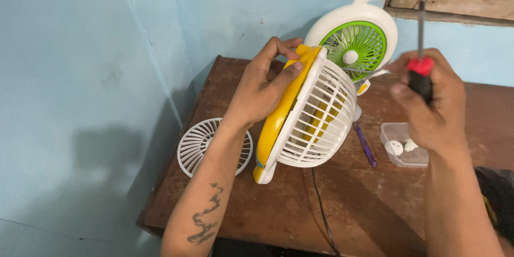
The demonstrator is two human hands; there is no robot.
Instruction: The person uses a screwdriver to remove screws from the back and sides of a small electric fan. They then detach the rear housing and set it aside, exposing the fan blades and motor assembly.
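Yellow desk fan (300,118) is steadied upright by the gripping left hand (262,88); a red-handled screwdriver (421,69) is clasped in the right hand (431,104).

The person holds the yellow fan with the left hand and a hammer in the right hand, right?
Not quite. The left hand does hold the yellow fan, but the right hand holds a screwdriver with a red and black handle, not a hammer. The head view shows it.
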